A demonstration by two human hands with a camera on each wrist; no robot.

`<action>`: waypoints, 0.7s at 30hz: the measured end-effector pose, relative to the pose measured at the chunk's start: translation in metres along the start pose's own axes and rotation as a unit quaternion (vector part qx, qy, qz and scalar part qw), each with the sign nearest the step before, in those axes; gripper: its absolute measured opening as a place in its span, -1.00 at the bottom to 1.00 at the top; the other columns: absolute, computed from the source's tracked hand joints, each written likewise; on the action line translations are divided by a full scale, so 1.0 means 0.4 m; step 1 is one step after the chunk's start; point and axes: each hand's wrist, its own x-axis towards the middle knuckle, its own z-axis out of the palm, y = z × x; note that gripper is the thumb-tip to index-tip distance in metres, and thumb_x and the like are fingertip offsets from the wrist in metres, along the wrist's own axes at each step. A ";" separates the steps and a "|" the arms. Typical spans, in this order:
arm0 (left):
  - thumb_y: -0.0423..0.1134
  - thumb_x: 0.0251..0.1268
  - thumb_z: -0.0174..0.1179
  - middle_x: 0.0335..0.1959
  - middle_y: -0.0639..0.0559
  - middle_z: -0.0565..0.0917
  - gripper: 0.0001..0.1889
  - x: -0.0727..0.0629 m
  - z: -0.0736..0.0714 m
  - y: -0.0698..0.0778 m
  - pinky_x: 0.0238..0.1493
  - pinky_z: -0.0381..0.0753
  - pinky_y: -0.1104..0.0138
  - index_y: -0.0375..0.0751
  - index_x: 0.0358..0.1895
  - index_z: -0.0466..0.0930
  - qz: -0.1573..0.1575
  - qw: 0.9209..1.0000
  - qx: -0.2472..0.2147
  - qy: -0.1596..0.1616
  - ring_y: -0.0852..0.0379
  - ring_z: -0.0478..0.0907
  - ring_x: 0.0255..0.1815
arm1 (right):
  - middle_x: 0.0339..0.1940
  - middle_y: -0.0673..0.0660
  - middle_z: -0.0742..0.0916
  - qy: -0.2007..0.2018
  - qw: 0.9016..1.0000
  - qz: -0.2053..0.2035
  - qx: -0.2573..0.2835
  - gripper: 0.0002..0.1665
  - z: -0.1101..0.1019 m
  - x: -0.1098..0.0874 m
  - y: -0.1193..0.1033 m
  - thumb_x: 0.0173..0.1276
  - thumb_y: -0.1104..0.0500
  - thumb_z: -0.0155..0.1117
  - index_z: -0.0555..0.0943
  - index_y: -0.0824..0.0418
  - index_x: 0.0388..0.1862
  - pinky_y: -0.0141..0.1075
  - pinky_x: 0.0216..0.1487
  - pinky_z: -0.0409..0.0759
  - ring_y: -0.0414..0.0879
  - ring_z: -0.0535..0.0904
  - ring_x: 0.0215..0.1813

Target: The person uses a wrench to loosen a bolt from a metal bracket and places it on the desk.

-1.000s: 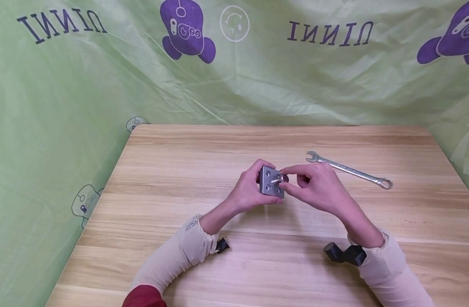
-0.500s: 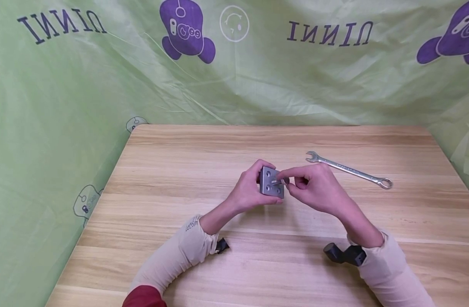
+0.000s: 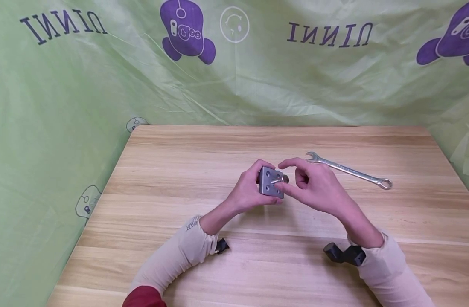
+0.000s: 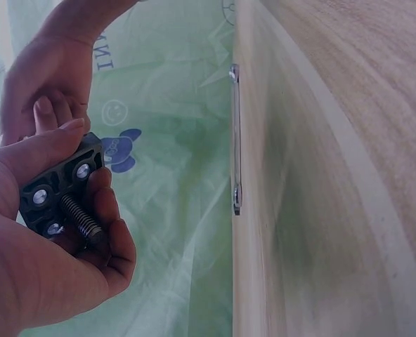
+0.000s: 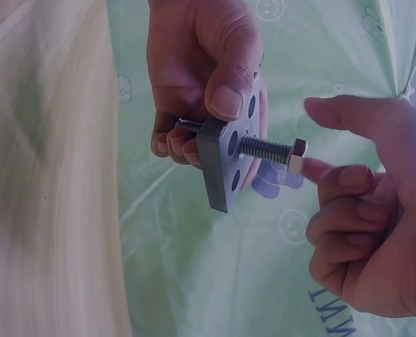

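My left hand grips a square grey plate with holes by its edges, thumb along one side. A hex bolt passes through it, its head standing well off the face. In the left wrist view the plate's dark recessed back shows silver round inserts, and the bolt's threaded end sticks out near my left fingers. My right hand is at the bolt's head; one fingertip touches or nearly touches it. Thumb and forefinger are spread apart, the other fingers folded in.
A combination wrench lies on the wooden table, behind and right of my hands. Green printed cloth hangs behind and beside the table. Black devices stick out from both pale sleeves.
My right thumb and forefinger shift about the bolt head: the forefinger slid across it, then lifted away, while the thumb came forward. My left hand and the plate stay in place.
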 end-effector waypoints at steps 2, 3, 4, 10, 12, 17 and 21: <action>-0.41 -0.25 0.61 -0.05 -0.22 0.72 -0.23 0.000 0.000 0.000 -0.09 0.59 0.42 -0.21 0.15 0.42 0.000 1.000 -0.001 -0.001 0.15 0.61 -0.15 | -0.74 -0.13 0.37 0.000 0.999 0.031 -0.013 -0.64 -0.001 0.001 -0.003 0.08 0.08 0.59 0.71 0.14 -0.16 -0.40 -0.52 0.24 -0.34 0.22 -0.62; -0.41 -0.25 0.61 -0.04 -0.22 0.71 -0.23 0.000 0.000 0.001 -0.10 0.58 0.42 -0.22 0.15 0.42 0.000 1.000 -0.002 -0.002 0.15 0.61 -0.16 | -0.75 -0.11 0.38 0.000 0.999 0.045 -0.020 -0.67 -0.002 0.002 -0.004 0.09 0.05 0.59 0.71 0.13 -0.20 -0.39 -0.52 0.24 -0.32 0.23 -0.62; -0.41 -0.25 0.61 -0.04 -0.22 0.71 -0.23 0.000 0.000 0.001 -0.10 0.58 0.43 -0.22 0.16 0.41 -0.001 1.000 -0.002 -0.002 0.16 0.60 -0.17 | -0.75 -0.10 0.38 -0.003 0.998 0.057 -0.027 -0.70 -0.002 0.003 -0.005 0.10 0.03 0.58 0.72 0.12 -0.24 -0.39 -0.53 0.24 -0.30 0.24 -0.62; -0.41 -0.24 0.60 -0.04 -0.23 0.71 -0.23 0.000 -0.001 0.002 -0.12 0.58 0.43 -0.23 0.16 0.41 -0.002 1.000 -0.001 -0.001 0.17 0.60 -0.18 | -0.76 -0.08 0.41 -0.040 0.993 0.093 -0.059 -0.74 -0.005 0.008 -0.006 0.20 -0.09 0.49 0.70 0.04 -0.46 -0.36 -0.50 0.24 -0.23 0.27 -0.59; -0.42 -0.24 0.60 -0.04 -0.23 0.71 -0.24 -0.001 -0.001 0.003 -0.12 0.59 0.43 -0.23 0.16 0.41 -0.002 1.000 -0.002 -0.001 0.16 0.60 -0.18 | -0.77 -0.09 0.42 -0.047 0.992 0.094 -0.065 -0.72 -0.005 0.009 -0.006 0.22 -0.10 0.47 0.69 0.03 -0.52 -0.36 -0.50 0.23 -0.22 0.28 -0.59; -0.42 -0.23 0.60 -0.04 -0.23 0.71 -0.24 -0.001 -0.001 0.004 -0.13 0.61 0.43 -0.22 0.15 0.41 -0.005 1.000 -0.003 -0.002 0.17 0.61 -0.19 | -0.78 -0.10 0.41 -0.048 0.993 0.082 -0.073 -0.70 0.001 0.007 -0.003 0.25 -0.07 0.46 0.67 0.04 -0.57 -0.38 -0.52 0.22 -0.23 0.27 -0.60; -0.42 -0.23 0.60 -0.04 -0.23 0.71 -0.24 -0.001 0.000 0.003 -0.13 0.62 0.43 -0.22 0.16 0.41 -0.006 1.000 -0.003 -0.004 0.16 0.62 -0.18 | -0.79 -0.11 0.40 -0.043 0.994 0.072 -0.073 -0.71 0.005 0.006 -0.004 0.25 -0.04 0.45 0.67 0.04 -0.57 -0.39 -0.53 0.21 -0.24 0.25 -0.62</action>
